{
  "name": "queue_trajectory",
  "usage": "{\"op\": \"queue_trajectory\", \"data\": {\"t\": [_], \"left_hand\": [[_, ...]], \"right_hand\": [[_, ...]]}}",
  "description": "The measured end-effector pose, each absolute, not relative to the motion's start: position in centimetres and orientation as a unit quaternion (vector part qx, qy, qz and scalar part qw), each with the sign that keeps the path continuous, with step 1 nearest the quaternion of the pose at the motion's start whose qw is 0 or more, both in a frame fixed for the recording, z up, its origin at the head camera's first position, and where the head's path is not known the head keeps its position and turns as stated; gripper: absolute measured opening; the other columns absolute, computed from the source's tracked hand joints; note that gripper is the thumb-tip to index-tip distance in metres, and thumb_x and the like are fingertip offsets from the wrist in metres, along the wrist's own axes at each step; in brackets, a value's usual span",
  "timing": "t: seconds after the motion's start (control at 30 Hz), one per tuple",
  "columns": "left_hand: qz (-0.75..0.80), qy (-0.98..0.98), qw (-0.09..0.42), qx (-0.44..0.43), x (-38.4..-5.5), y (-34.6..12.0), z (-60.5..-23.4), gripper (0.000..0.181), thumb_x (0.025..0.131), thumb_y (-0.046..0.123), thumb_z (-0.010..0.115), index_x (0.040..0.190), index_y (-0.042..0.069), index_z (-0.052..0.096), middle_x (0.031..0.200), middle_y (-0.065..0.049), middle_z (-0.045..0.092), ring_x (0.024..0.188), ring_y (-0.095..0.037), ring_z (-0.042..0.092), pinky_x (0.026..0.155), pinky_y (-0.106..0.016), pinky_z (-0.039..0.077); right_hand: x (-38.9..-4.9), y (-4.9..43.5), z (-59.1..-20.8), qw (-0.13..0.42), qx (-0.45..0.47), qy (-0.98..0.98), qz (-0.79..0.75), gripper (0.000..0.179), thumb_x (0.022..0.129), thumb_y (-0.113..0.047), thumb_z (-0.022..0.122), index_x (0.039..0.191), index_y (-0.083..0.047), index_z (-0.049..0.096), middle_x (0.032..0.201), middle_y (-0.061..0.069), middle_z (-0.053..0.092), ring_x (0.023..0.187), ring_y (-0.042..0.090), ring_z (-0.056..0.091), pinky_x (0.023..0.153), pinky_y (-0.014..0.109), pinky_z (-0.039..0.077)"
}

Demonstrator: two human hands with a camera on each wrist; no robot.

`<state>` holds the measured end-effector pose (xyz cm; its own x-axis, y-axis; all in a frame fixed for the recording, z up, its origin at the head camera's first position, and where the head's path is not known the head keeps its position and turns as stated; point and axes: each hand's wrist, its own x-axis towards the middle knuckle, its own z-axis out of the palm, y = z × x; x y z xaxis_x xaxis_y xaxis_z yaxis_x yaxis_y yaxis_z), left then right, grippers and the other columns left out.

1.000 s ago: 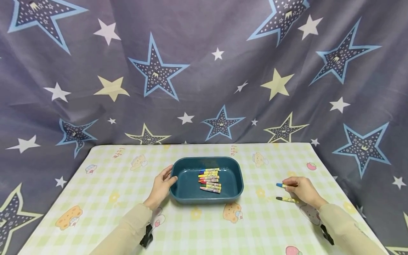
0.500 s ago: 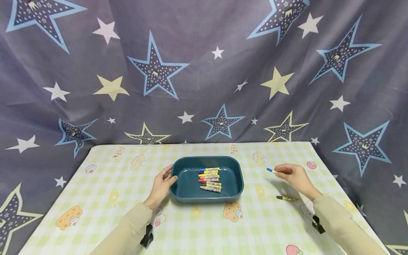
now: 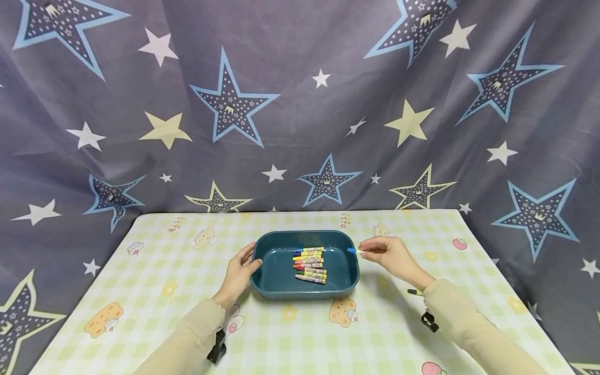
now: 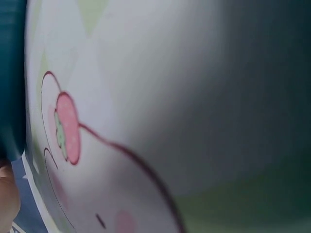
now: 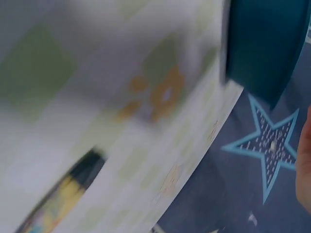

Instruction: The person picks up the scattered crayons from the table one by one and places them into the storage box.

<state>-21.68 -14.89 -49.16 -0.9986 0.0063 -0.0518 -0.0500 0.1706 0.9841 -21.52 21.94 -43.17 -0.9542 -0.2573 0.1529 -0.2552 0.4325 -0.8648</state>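
Observation:
A dark teal tray (image 3: 304, 298) stands mid-table with a row of several crayons (image 3: 310, 259) in yellow wrappers lying inside it. My left hand (image 3: 238, 273) holds its left side, thumb over the rim and fingers along the outer wall. Over the right rim, my right hand (image 3: 391, 256) pinches a blue crayon (image 3: 352, 251) between thumb and fingertips, its tip pointing left into the tray. A black crayon (image 3: 414, 292) lies on the table beneath the right forearm, partly hidden by the sleeve; in the right wrist view this black crayon (image 5: 73, 187) shows its yellow printed wrapper.
The table (image 3: 262, 344) wears a pale green checked cloth with cartoon prints. Behind its far edge hangs a grey star-patterned curtain (image 3: 290, 120). A black wrist device (image 3: 216, 348) sits under the left sleeve.
The right hand has lifted the blue crayon off the table at right and carried it left to the tray's right rim. The left hand and tray have stayed in place.

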Motion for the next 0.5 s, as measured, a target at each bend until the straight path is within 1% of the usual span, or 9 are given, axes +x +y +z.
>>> {"op": "queue_trajectory", "data": {"t": [0.07,0.2,0.27,0.37,0.5], "left_hand": [[0.643,0.766,0.021,-0.014,-21.7,-15.0,-49.2,0.055,0.09,0.008,0.054,0.141,0.005,0.034,0.138,-0.017,0.042,0.128,-0.029,0.042,0.105,-0.037,0.038],[0.644,0.765,0.02,-0.017,-21.7,-15.2,-49.3,0.054,0.09,0.008,0.054,0.14,0.006,0.034,0.138,-0.017,0.042,0.129,-0.029,0.041,0.105,-0.037,0.038],[0.644,0.764,0.02,-0.018,-21.6,-15.2,-49.3,0.054,0.09,0.008,0.054,0.14,0.006,0.034,0.138,-0.017,0.042,0.129,-0.029,0.041,0.105,-0.037,0.038],[0.646,0.763,0.023,-0.019,-21.5,-15.1,-49.2,0.054,0.09,0.007,0.054,0.141,0.006,0.034,0.138,-0.017,0.042,0.129,-0.029,0.041,0.105,-0.037,0.038],[0.647,0.762,0.023,-0.017,-21.5,-14.9,-49.1,0.055,0.09,0.008,0.054,0.141,0.006,0.034,0.138,-0.017,0.042,0.128,-0.029,0.042,0.105,-0.037,0.039]], "right_hand": [[-21.8,20.7,-43.5,0.008,-0.159,0.841,-0.517,0.023,0.078,-0.003,0.07,0.099,0.005,0.067,0.096,0.019,0.068,0.079,0.012,0.067,0.071,0.02,0.056],[-22.2,18.1,-44.5,0.015,-0.185,0.839,-0.512,0.021,0.077,-0.004,0.07,0.097,0.004,0.068,0.09,0.016,0.07,0.077,0.011,0.066,0.069,0.02,0.056],[-22.4,16.9,-45.0,0.015,-0.198,0.845,-0.496,0.019,0.077,-0.006,0.071,0.095,0.0,0.07,0.087,0.012,0.07,0.076,0.01,0.066,0.068,0.02,0.056],[-22.6,15.3,-45.4,0.012,-0.219,0.858,-0.465,0.016,0.078,-0.007,0.07,0.094,-0.002,0.07,0.087,0.008,0.071,0.077,0.012,0.066,0.069,0.021,0.055],[-23.0,13.6,-45.8,0.009,-0.224,0.876,-0.427,0.014,0.078,-0.006,0.07,0.092,-0.005,0.07,0.086,0.005,0.07,0.078,0.015,0.066,0.069,0.022,0.055]]}}
